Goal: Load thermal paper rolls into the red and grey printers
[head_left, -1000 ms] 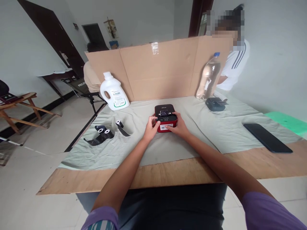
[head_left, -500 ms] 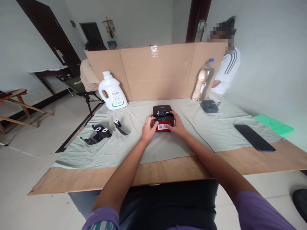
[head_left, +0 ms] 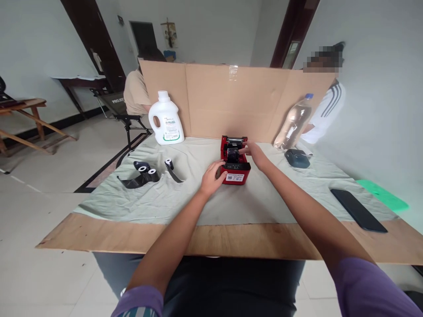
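Observation:
A small red and black label printer [head_left: 235, 169] sits on the grey-green cloth [head_left: 172, 198] in the middle of the table, its lid tipped up and back so the black roll bay shows. My left hand [head_left: 213, 177] grips the printer's front left corner. My right hand [head_left: 254, 153] reaches over the right side, fingertips at the open bay beside a black roll inside. Left of the printer lie three black ribbon rolls with white cores [head_left: 147, 172], their tails trailing on the cloth.
A white detergent jug [head_left: 165, 119] and a clear plastic bottle [head_left: 294, 123] stand before a cardboard screen [head_left: 231, 99]. A dark pouch [head_left: 296, 158], black phone [head_left: 358, 209] and green sheet [head_left: 381, 194] lie right. A seated person [head_left: 137, 90] and a person in a white striped shirt [head_left: 325, 110] are behind.
The printer's black lid, shut before, now stands open. My right hand moved from the front face to the open roll bay. The camera view shifted a little.

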A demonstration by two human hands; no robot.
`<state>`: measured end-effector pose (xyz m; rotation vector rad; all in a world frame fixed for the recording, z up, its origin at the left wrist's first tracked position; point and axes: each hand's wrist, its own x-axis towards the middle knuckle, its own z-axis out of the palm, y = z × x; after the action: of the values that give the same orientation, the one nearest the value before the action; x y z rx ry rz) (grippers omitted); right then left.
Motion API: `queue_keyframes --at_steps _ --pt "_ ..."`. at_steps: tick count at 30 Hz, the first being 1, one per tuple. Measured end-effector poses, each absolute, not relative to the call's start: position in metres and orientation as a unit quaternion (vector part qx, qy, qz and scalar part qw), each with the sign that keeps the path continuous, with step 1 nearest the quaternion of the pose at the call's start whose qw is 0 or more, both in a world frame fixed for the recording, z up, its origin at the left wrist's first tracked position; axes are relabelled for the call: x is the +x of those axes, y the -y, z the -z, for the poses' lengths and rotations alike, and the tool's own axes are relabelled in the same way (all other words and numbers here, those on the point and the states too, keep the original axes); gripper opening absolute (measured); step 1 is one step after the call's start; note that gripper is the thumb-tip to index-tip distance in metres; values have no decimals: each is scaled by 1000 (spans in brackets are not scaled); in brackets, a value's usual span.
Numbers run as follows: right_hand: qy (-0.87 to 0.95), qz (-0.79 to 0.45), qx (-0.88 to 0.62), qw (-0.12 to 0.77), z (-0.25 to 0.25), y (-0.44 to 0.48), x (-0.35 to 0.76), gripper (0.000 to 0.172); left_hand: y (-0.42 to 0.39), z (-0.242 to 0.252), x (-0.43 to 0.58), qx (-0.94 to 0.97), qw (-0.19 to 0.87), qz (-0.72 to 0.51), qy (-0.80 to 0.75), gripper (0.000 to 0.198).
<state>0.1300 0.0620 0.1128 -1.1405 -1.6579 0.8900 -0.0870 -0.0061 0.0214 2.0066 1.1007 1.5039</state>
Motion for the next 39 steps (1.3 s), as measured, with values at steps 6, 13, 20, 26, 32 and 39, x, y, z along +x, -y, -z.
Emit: queue_keyframes --at_steps 6,13,20,26,32,39 --pt "721 -369 -477 341 -125 -84 118 35 8 -23 -89 714 213 -537 -396 37" --pt "756 -452 -473 -17 -156 -109 94 32 9 -25 -93 716 213 -531 -400 38" --pt "636 -547 -544 -20 -171 -111 82 20 11 -27 -94 722 190 -513 -424 41" --pt "712 -332 -606 -127 -155 -111 65 35 13 -31 -95 722 186 -503 -436 41" --pt "755 -199 -596 -187 -144 -106 46 26 12 -30 -96 728 180 -500 -433 42" --pt "808 -193 -554 -50 -192 -77 56 34 9 -28 -96 729 187 -498 -431 42"
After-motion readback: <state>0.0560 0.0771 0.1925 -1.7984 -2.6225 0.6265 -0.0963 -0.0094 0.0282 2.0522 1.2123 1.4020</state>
